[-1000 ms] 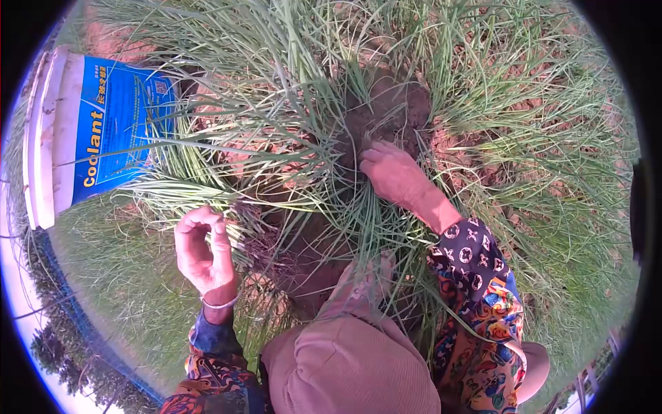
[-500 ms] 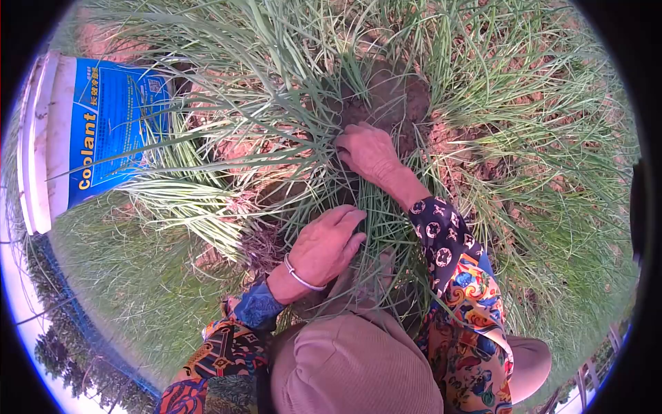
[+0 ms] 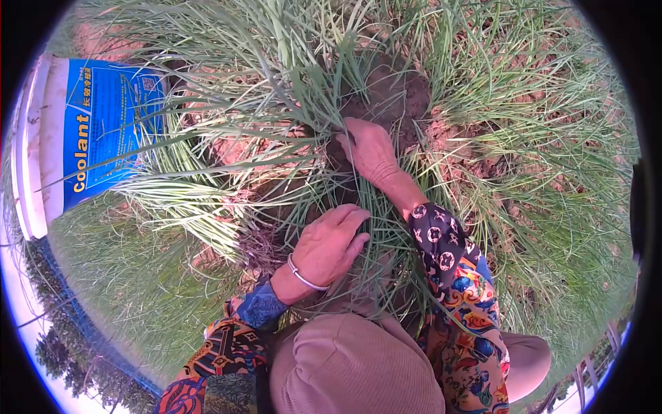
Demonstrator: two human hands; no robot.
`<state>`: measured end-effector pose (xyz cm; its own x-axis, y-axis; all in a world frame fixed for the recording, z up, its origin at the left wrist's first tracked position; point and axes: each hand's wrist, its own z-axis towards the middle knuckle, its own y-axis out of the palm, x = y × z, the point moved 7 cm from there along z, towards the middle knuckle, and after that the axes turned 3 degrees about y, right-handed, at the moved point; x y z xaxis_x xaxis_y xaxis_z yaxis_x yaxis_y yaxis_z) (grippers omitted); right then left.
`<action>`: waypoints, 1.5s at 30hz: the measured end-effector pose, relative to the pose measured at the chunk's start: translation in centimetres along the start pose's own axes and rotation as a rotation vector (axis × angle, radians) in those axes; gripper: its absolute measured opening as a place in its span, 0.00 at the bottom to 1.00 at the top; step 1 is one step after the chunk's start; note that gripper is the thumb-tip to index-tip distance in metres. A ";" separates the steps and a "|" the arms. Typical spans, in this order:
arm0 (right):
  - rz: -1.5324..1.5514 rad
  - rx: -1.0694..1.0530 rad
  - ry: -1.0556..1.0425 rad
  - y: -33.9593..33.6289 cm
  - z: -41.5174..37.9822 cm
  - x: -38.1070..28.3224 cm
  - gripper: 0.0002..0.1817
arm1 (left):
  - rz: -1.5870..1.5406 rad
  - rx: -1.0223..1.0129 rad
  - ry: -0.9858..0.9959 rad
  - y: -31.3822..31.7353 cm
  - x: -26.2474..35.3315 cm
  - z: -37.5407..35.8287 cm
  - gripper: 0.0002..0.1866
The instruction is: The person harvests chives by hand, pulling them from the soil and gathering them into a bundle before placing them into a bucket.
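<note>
1 bucket (image 3: 103,134) at far left; beside it, 1 bundle of stalks (image 3: 186,208), roots toward the left hand (image 3: 327,243). Its fingers bend at leaves (image 3: 376,207); the right hand's (image 3: 372,153) curl at 1 clump's (image 3: 314,86) base. For these 2 hands, grip cannot be determined.

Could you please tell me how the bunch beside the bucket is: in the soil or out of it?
Out: the bunch shows dark, tangled roots bare at the end nearest the left hand.
</note>
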<state>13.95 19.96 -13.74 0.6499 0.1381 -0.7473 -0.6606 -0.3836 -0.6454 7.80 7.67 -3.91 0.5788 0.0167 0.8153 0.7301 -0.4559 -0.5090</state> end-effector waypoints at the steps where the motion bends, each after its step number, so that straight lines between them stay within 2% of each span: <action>1: -0.088 -0.038 -0.007 0.4 0.3 -0.4 0.09 | -0.002 -0.005 -0.009 0.1 0.0 0.0 0.18; 3: -0.230 -0.124 0.011 1.4 0.9 -0.6 0.11 | -0.001 -0.009 -0.026 -0.1 -0.1 0.0 0.18; 6: -0.234 -0.088 0.031 1.6 1.0 -0.9 0.12 | 0.001 -0.006 -0.031 -0.2 -0.1 -0.1 0.18; 9: -0.070 0.046 0.018 0.6 0.2 -0.4 0.12 | -0.010 -0.014 -0.017 -0.1 -0.1 -0.3 0.18; 12: 0.318 0.128 0.183 -2.1 -0.9 0.4 0.13 | -0.025 0.004 -0.011 0.0 0.0 -0.4 0.18; 13: 0.331 0.257 0.015 -3.0 -0.8 0.3 0.12 | -0.027 0.006 -0.011 0.1 0.1 -0.4 0.18; 16: 0.319 0.129 0.304 -3.0 -1.4 2.3 0.12 | -0.028 -0.004 -0.002 0.4 0.3 -0.3 0.18; 17: 0.371 0.126 0.298 -2.8 -1.4 2.3 0.12 | -0.030 -0.005 -0.005 0.4 0.4 -0.3 0.18; 20: 0.384 -0.081 0.339 -1.2 -1.1 1.6 0.13 | -0.033 -0.003 -0.009 0.4 0.4 -0.4 0.18; 23: 0.192 -0.219 0.183 0.2 0.1 0.3 0.14 | -0.032 -0.006 -0.015 0.4 0.2 -0.5 0.18; 26: -0.148 -0.281 0.079 1.9 1.4 -1.2 0.14 | -0.033 -0.012 -0.020 0.5 0.3 -0.4 0.18; 27: -0.211 -0.229 -0.059 2.0 1.3 -2.1 0.14 | -0.034 -0.013 -0.022 0.6 0.3 -0.4 0.18; 30: -0.260 -0.225 -0.100 3.5 1.7 -2.7 0.12 | -0.011 -0.002 -0.021 0.6 0.3 -0.5 0.18; 33: -0.329 -0.204 -0.229 4.0 0.9 -3.5 0.11 | -0.018 -0.024 -0.036 0.6 0.4 -0.5 0.17; 36: -0.274 -0.098 -0.305 3.3 0.3 -3.5 0.10 | -0.025 -0.015 -0.023 0.6 0.5 -0.5 0.17; 39: -0.127 -0.062 -0.249 2.8 0.3 -3.3 0.09 | -0.014 -0.036 -0.032 0.7 0.6 -0.6 0.18; 42: 0.184 0.034 -0.107 0.9 -0.3 -4.3 0.11 | -0.002 -0.034 -0.032 0.5 0.4 -0.8 0.17; 45: 0.343 -0.166 0.075 -2.5 0.4 -4.2 0.11 | -0.034 -0.036 -0.020 0.1 0.8 -0.9 0.18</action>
<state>12.74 20.68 -9.00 0.4317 -0.0889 -0.8977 -0.7785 -0.5393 -0.3210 8.02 6.87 -3.02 0.5613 0.0499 0.8261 0.7362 -0.4862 -0.4709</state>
